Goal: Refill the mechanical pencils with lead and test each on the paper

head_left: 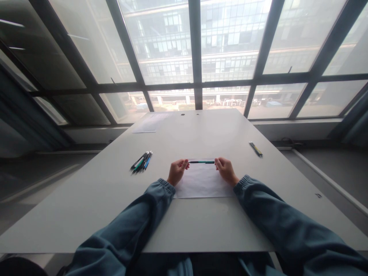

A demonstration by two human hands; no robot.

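A paper sheet (204, 186) lies on the worktop (207, 230); over its far part, fingers of the left hand (177, 171) and right hand (227, 171) pinch opposite ends of a green-and-black pen (202, 162). Left of the sheet lie bunched pens (141, 162); beyond it, rightward, a yellow-and-black pen (256, 149).

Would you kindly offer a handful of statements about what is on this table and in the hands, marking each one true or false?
1. The left hand and the right hand hold a green-and-black pen by its two ends. True.
2. The green-and-black pen is held upright. False: it is level, running from side to side between the hands.
3. A cluster of pens lies on the table, to the left of the left hand. True.
4. The left hand is touching the cluster of pens. False: it is apart from it.
5. A pen with yellow on it lies to the right of the right hand. True.
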